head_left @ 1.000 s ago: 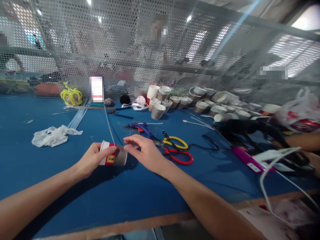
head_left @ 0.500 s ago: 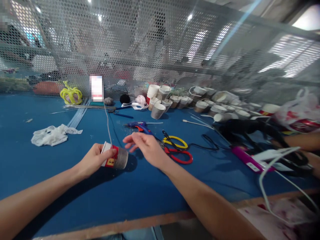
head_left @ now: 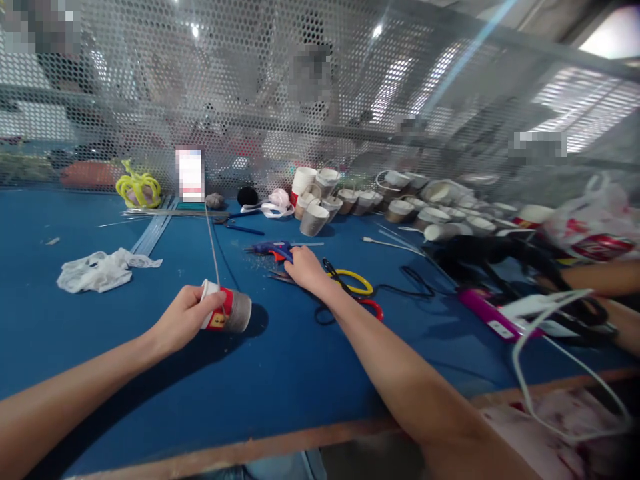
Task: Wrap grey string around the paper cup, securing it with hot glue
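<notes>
Tilting sideways, the cup (head_left: 239,313) sits gripped in the left hand (head_left: 184,316).

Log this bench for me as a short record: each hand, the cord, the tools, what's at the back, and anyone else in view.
Left hand: holds a tilted cup, partly wound in grey
Right hand: at the handle of the glue gun; finger closure unclear
Cord: runs from the cup toward the back
Scissors: partly hidden by the right forearm
Back: more cups, a black ball
Other person: a forearm at the right edge
</notes>
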The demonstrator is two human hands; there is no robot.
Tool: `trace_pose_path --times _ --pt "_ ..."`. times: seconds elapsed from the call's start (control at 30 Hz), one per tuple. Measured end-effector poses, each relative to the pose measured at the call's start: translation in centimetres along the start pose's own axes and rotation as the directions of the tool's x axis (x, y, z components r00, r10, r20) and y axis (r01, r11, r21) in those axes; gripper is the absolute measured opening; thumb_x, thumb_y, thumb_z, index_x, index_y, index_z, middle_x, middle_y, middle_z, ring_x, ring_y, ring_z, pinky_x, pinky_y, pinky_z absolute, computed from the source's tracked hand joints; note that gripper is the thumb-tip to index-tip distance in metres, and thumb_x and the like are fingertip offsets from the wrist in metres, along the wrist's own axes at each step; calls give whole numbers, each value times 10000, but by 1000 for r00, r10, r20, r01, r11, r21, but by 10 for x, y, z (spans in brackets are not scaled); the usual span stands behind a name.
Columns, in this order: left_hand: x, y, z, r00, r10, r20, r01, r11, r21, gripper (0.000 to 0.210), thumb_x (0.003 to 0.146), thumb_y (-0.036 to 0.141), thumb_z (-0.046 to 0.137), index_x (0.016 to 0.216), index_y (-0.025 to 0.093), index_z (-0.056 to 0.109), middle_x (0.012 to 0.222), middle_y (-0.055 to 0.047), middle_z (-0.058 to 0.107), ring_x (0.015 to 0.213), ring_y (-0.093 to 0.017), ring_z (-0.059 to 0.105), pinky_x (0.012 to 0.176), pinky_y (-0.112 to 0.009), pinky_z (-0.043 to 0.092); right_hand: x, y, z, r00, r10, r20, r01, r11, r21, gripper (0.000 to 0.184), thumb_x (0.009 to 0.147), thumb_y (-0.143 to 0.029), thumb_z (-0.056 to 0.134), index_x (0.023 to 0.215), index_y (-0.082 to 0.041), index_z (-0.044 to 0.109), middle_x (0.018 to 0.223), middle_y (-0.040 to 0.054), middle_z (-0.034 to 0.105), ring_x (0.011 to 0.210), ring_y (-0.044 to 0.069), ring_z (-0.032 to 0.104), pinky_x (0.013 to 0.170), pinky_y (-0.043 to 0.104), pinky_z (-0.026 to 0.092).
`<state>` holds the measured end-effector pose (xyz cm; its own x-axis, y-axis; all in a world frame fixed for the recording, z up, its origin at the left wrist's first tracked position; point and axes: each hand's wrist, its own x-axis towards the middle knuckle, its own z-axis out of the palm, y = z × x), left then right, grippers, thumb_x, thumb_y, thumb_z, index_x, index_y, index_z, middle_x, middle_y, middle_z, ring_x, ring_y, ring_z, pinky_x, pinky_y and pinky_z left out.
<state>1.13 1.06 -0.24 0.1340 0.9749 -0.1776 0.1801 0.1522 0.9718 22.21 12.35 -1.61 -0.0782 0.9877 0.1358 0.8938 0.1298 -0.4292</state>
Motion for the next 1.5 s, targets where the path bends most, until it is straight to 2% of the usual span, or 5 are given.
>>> trace_pose_path --times 0.27,0.57,1.0,1.3,1.5 --pt "0 5 1 1000 -2 -6 2 1000 -6 283 665 353 472 534 113 544 452 15 495 415 -88 421 413 -184 320 -12 -16 -36 999 11 -34 -2 963 270 357 699 -156 452 1051 -117 411 1007 134 527 888 199 516 747 330 407" --pt "3 6 -3 1000 -27 -12 27 999 -18 285 669 348 461 531 110 533 447 26 479 410 -80 406 422 -186 307 -59 -39 -70 942 -248 226 37 747 663 144 679 -227 525 770 -119 497 636 25 551 505 84 507 480 218 445" --pt "12 -1 -10 995 -59 -80 58 998 -22 289 669 350 443 653 96 579 486 6 545 429 -126 485 455 -220 356 -97 -53 -58 906 -261 334 56 855 515 165 710 -286 480 764 -142 539 493 -25 482 408 73 463 377 179 389" --pt "10 1 -10 995 -62 -78 61 998 -9 305 676 360 439 636 90 574 508 -12 558 445 -134 492 461 -224 359 -102 -47 -54 896 -363 256 267 901 343 203 749 -284 421 588 -173 478 461 -35 455 417 81 426 416 201 347" --pt "9 5 -8 994 -66 -88 64 998 -19 299 665 353 445 628 93 588 482 -6 552 420 -121 473 436 -212 341 -101 -44 -51 903 -368 220 323 922 214 197 751 -341 419 690 -176 509 517 -26 470 452 94 414 424 216 319"
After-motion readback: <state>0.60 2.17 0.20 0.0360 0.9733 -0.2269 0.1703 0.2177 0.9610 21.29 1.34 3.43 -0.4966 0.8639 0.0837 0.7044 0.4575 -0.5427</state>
